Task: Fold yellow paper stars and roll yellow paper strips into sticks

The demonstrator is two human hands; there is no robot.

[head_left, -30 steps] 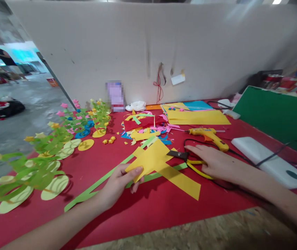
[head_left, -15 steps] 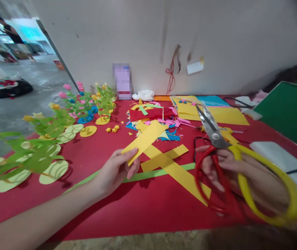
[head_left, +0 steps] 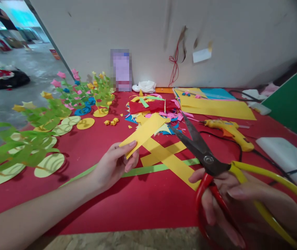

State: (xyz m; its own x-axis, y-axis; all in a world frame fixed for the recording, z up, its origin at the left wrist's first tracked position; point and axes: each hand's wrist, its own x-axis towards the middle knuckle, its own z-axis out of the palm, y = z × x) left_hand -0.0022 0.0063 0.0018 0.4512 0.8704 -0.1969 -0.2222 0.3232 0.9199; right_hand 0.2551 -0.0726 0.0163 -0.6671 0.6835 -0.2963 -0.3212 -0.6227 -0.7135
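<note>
A yellow paper strip [head_left: 145,133] is pinched between the thumb and fingers of my left hand [head_left: 118,161], raised a little over the table. My right hand [head_left: 224,199] grips scissors [head_left: 208,159] with one red and one yellow handle loop; the blades are parted and point up and left, with no paper between them. Beneath my hands, more yellow strips [head_left: 169,158] lie crossed on a long green paper strip [head_left: 148,170]. Behind the held strip is a heap of coloured paper scraps [head_left: 153,106].
Paper plants with star flowers [head_left: 28,139] stand along the left. Small yellow paper stars [head_left: 111,122] lie mid-table. A yellow glue gun [head_left: 229,132] and its cord are at the right, near a white block [head_left: 286,159]. Yellow sheets [head_left: 216,107] lie at the back, before a wall.
The scissors have swung left and lower, and their blades now stand wider apart. The left hand still holds the yellow strip in nearly the same place. The camera view has shifted slightly.
</note>
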